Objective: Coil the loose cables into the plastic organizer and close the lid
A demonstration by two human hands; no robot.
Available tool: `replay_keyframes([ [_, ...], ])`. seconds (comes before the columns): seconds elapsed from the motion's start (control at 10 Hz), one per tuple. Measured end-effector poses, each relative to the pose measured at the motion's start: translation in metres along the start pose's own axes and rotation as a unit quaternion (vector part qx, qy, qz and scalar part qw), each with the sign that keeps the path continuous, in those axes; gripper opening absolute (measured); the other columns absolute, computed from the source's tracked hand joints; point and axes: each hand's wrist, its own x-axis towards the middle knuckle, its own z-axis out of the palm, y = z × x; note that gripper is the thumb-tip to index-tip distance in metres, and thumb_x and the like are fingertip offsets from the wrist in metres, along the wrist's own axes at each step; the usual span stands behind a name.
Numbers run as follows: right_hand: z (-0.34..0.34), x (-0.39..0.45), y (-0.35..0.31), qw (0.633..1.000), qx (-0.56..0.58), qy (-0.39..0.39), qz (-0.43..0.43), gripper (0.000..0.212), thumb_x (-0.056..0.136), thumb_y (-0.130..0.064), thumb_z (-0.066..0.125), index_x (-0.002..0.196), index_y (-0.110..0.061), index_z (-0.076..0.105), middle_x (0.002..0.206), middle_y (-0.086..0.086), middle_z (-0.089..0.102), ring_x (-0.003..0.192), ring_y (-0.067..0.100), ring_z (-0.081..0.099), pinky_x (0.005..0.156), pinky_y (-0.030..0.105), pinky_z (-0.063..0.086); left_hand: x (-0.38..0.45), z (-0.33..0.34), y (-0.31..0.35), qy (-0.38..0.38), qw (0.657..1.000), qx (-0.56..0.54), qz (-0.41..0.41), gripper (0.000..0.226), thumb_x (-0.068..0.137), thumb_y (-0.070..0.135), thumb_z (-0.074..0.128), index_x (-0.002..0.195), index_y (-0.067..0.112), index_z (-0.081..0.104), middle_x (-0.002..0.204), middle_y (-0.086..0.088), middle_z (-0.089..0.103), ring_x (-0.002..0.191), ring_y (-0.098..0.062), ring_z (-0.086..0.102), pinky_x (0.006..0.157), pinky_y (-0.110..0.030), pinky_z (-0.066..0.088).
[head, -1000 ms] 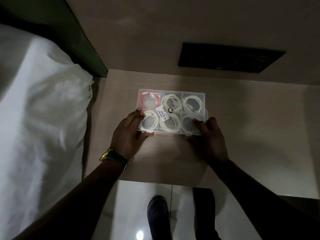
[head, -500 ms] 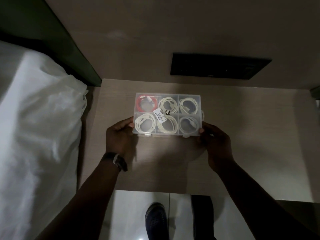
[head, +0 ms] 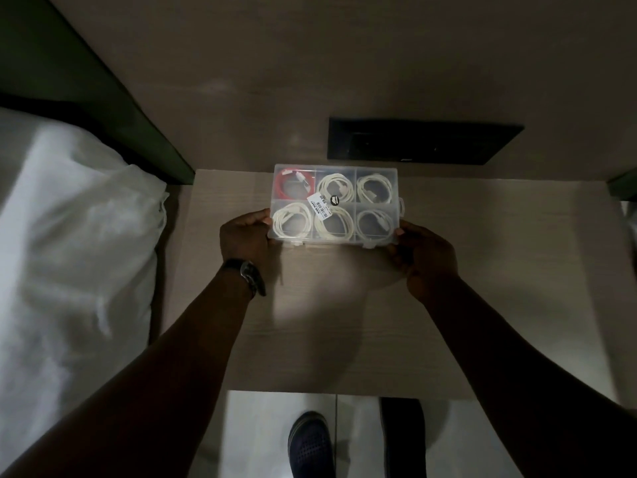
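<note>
A clear plastic organizer (head: 355, 170) with six compartments lies near the back of the wooden table (head: 482, 270), its lid down. A red coiled cable (head: 280, 188) fills the far-left compartment. White coiled cables (head: 334, 188) fill the others. A price sticker sits on the lid. My left hand (head: 244, 236) grips the box's near-left corner. My right hand (head: 424, 253) grips the near-right corner.
A dark rectangular panel (head: 420, 143) is set in the wall just behind the box. A bed with white bedding (head: 69, 236) runs along the left. Below the table edge a dark shoe (head: 310, 443) stands on a pale floor.
My hands have shifted from on top of the lid to the box's sides. The box has slid away from me toward the wall.
</note>
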Motion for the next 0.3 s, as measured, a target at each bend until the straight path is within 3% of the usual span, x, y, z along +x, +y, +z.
replay_keyframes([
  [0.1,-0.001,0.001,0.0,1.0,-0.007,-0.004,0.0,0.024,0.086,0.009,0.059,0.099,-0.007,0.071,0.094,0.012,0.072,0.071,0.02,0.069,0.06,0.024,0.061,-0.001,-0.001,0.0,-0.005,1.0,0.005,0.01,0.024,0.084,-0.004,0.065,0.107,-0.003,0.071,0.105,-0.018,0.072,0.068,-0.013,0.063,0.048,-0.013,0.05],
  [0.2,-0.003,0.0,0.001,0.998,-0.053,-0.023,-0.027,0.02,0.088,0.0,0.063,0.106,-0.004,0.071,0.085,0.012,0.07,0.062,0.02,0.063,0.057,0.028,0.058,0.001,-0.002,0.001,-0.004,0.997,0.058,0.044,0.022,0.086,-0.001,0.063,0.106,0.0,0.072,0.109,-0.018,0.072,0.089,-0.028,0.069,0.074,-0.03,0.059],
  [0.3,-0.02,-0.012,-0.015,0.971,-0.215,-0.021,-0.105,0.031,0.092,-0.019,0.066,0.121,-0.009,0.066,0.094,0.009,0.068,0.076,0.025,0.061,0.066,0.036,0.053,-0.009,-0.007,0.013,0.023,0.983,0.164,0.085,0.027,0.092,0.012,0.058,0.117,0.005,0.068,0.125,-0.015,0.067,0.117,-0.029,0.06,0.105,-0.039,0.045],
])
